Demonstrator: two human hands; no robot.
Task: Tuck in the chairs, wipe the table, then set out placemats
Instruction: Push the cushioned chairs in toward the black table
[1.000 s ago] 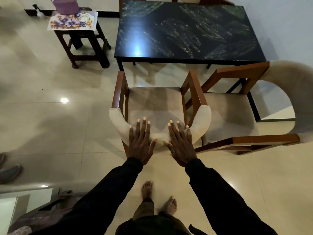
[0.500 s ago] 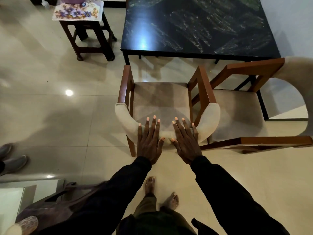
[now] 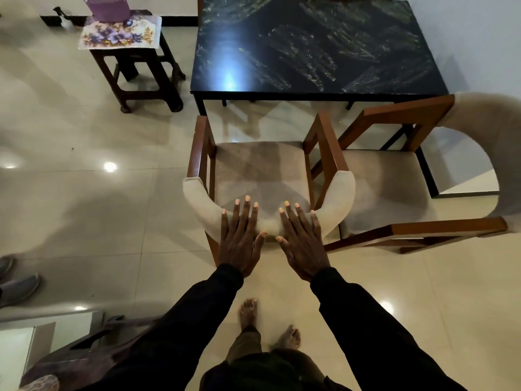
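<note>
The first armchair [image 3: 262, 176] is pressed by flat, splayed fingers [image 3: 247, 210] of both hands, untucked from the apparently unwiped bench [image 3: 315, 49]; floral placemats [image 3: 119, 33] wait, seemingly, on the stool [image 3: 141, 66].

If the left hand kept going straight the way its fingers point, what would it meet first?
The left hand lies flat on the chair's padded backrest, pointing over the seat. Beyond that comes the black table's near edge, probably first, though depth is unclear.
</note>
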